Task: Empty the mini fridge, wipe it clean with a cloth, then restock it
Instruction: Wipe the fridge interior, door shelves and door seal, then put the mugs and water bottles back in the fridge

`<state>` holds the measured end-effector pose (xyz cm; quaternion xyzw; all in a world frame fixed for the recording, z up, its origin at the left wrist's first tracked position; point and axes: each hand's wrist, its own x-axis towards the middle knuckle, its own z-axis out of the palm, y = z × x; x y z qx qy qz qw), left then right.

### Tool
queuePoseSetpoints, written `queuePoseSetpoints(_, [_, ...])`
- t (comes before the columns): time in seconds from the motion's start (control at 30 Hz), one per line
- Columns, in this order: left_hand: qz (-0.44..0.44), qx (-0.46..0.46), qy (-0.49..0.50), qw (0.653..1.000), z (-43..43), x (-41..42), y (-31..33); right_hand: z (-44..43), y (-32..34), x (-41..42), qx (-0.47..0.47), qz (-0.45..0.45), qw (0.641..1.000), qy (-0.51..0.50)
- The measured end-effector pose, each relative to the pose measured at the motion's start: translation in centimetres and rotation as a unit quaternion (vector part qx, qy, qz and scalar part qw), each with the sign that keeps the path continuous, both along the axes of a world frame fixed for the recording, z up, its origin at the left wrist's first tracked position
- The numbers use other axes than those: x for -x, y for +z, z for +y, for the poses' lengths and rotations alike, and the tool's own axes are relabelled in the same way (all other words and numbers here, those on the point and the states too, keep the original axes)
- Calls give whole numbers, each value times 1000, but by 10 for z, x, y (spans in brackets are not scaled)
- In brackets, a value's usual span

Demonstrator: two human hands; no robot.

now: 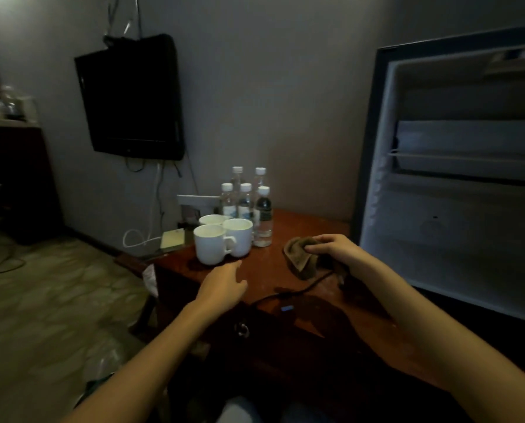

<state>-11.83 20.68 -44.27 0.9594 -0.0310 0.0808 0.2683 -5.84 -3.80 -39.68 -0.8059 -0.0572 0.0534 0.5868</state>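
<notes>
**On the wooden table (pixel 267 270): cloth in hand, fridge open**

The right hand (pixel 331 249) pinches one brown cloth (pixel 300 258), crumpled and drooping, its bulk lying on the tabletop just left of the fingers. The left hand (pixel 222 285) hovers with fingers loosely extended, holding nothing, near three white mugs (pixel 210 248). Five clear, white-capped bottles (pixel 262 218) stand behind the mugs. One mini fridge (pixel 453 239) stands open at right, pale interior showing.

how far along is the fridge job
Emptying looks done: the fridge shows bare inside, with bottles and cups on the table. In hand: the right hand grips the cloth. Whether wiping is finished, I cannot tell; restocking is left.
</notes>
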Motion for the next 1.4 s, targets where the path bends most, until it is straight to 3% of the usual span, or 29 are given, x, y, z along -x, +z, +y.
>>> queuePoseSetpoints(0.27, [-64, 152, 86, 983, 42, -45, -21, 39, -4, -64, -38, 102, 993, -41])
queuePoseSetpoints(0.37, [-121, 199, 123, 965, 48, -70, -28, 54, -10, -100, -138, 112, 980, -95])
queuePoseSetpoints(0.47, [-96, 198, 180, 959, 52, -90, -30, 73, -18, -125, -163, 62, 972, -159])
queuePoseSetpoints(0.67, [-77, 294, 199, 932, 78, -127, -44, 123, -62, -137, 47, -132, 973, -182])
queuePoseSetpoints(0.77, [-65, 346, 180, 919, 90, -139, -49, 148, -76, -128, 11, -198, 971, -136])
queuePoseSetpoints(0.93, [-60, 393, 118, 910, 91, -152, -54, 183, -97, -112, -74, -165, 982, -50])
queuePoseSetpoints(1.1, [-89, 432, 130, 888, 81, -161, -65, 199, -109, -113, -191, -92, 977, -28])
queuePoseSetpoints(1.4, [-142, 386, 141, 901, 70, -152, -78, 187, -110, -114, -245, -35, 969, 8])
